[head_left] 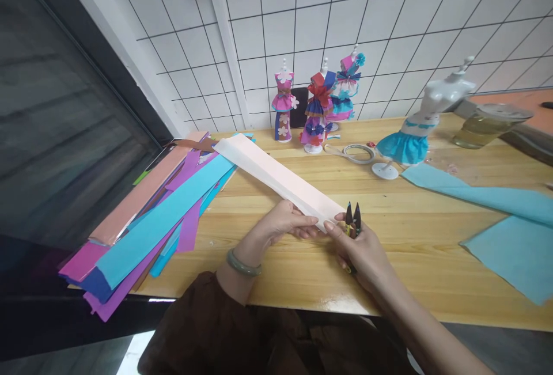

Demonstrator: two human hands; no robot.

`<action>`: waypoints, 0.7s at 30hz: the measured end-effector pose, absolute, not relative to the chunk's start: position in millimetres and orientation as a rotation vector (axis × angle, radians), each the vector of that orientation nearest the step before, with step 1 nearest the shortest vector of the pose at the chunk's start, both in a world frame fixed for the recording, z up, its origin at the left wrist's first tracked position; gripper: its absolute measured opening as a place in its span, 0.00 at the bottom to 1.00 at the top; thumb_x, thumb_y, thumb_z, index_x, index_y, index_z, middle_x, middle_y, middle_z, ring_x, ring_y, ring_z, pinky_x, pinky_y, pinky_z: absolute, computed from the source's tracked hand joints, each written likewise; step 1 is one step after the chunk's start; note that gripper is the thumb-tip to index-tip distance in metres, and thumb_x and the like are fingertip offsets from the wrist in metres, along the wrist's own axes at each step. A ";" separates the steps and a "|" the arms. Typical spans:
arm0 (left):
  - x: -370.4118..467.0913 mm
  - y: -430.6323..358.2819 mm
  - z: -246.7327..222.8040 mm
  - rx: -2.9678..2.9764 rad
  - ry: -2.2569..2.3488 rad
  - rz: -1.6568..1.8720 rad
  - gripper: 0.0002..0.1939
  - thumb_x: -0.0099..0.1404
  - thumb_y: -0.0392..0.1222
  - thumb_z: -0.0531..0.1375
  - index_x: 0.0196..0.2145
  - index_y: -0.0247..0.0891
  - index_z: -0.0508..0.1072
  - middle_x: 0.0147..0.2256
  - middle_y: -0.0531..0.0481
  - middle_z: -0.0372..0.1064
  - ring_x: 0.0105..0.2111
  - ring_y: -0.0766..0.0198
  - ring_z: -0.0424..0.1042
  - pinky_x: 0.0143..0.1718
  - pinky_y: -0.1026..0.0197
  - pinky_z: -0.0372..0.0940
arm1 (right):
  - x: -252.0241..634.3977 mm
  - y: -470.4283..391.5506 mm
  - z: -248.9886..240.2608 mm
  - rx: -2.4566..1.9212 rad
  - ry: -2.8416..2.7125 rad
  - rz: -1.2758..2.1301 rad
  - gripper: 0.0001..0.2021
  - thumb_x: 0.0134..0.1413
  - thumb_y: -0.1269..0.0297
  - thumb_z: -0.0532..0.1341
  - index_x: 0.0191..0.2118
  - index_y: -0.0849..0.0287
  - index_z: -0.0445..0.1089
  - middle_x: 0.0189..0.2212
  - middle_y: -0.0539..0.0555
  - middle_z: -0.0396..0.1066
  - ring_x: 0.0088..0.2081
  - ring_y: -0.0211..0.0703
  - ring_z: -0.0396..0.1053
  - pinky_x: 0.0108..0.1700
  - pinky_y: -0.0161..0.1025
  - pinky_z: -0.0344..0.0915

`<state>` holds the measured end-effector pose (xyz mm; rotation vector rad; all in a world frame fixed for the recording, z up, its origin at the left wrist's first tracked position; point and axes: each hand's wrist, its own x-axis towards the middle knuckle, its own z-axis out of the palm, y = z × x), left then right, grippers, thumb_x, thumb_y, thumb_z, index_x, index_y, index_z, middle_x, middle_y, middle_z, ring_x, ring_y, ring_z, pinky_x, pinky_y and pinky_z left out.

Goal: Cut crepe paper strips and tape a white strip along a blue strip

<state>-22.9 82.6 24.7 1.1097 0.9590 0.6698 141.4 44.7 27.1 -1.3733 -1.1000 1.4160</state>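
A long pale pink paper strip (280, 173) slants over the wooden table (259, 271), its far end by the stack of coloured papers. My left hand (291, 222) is closed on the strip's near end, thumb on top. Beside it, my right hand (356, 248) pinches the same end between thumb and finger and also holds small black-bladed scissors (353, 216), their tips pointing away from me and slightly apart. Part of the scissors is hidden by the fingers of my right hand.
Coloured paper strips (159, 213) are piled at the left. Several small dressed mannequins (283, 101) stand at the back. A larger mannequin (436, 104) in a blue skirt, a tape roll (358, 154) and a cup (488, 127) are to the right, with blue paper (514, 254) at the right edge.
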 end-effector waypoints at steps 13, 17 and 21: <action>-25.6 83.8 20.6 1.068 0.944 0.674 0.23 0.50 0.51 0.61 0.37 0.29 0.71 0.31 0.39 0.72 0.30 0.62 0.72 0.26 0.66 0.62 | 141.5 43.1 22.7 -1.324 -1.192 1.403 0.25 0.38 0.55 0.64 0.43 0.58 0.56 0.15 0.40 0.57 0.13 0.29 0.52 0.12 0.29 0.52; -26.4 82.6 22.6 1.060 0.949 0.650 0.23 0.50 0.52 0.61 0.37 0.29 0.72 0.31 0.38 0.72 0.30 0.62 0.72 0.25 0.66 0.61 | 142.5 42.8 22.6 -1.321 -1.205 1.403 0.26 0.38 0.56 0.64 0.45 0.59 0.57 0.15 0.40 0.57 0.13 0.30 0.52 0.13 0.30 0.53; -26.7 81.2 24.7 1.063 0.937 0.660 0.23 0.46 0.49 0.65 0.36 0.29 0.72 0.33 0.38 0.72 0.29 0.63 0.72 0.27 0.66 0.63 | 143.3 42.7 22.6 -1.337 -1.226 1.388 0.27 0.38 0.56 0.64 0.46 0.59 0.58 0.15 0.41 0.57 0.14 0.30 0.52 0.13 0.30 0.53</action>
